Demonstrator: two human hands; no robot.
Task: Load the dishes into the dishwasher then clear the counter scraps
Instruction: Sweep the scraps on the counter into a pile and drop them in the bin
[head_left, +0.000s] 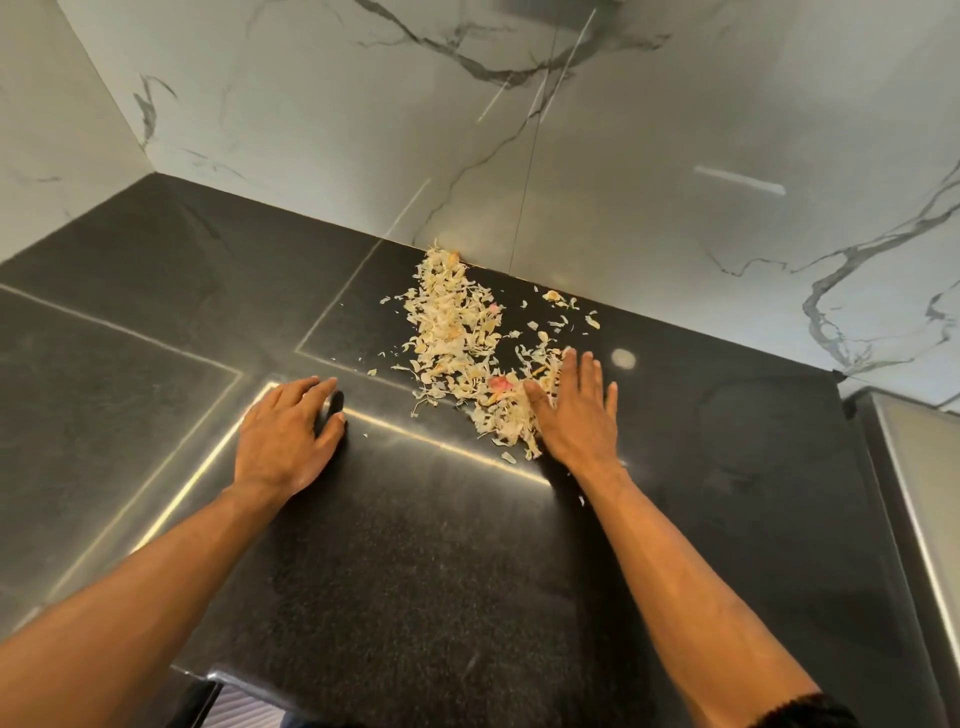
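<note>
A spread of pale, papery peel scraps (452, 332) with a few pink bits lies on the black stone counter (395, 545), running from the marble wall toward the middle. My right hand (574, 410) lies flat on the counter with straight fingers, its thumb side against the near end of the scrap pile. My left hand (285, 434) rests flat on the bare counter to the left of the scraps, apart from them, holding nothing. No dishes or dishwasher are in view.
A white marble wall (519, 130) with grey veins backs the counter and turns a corner at the far left. A steel edge (904, 493) borders the counter on the right. The counter's front edge (249, 680) is near the bottom.
</note>
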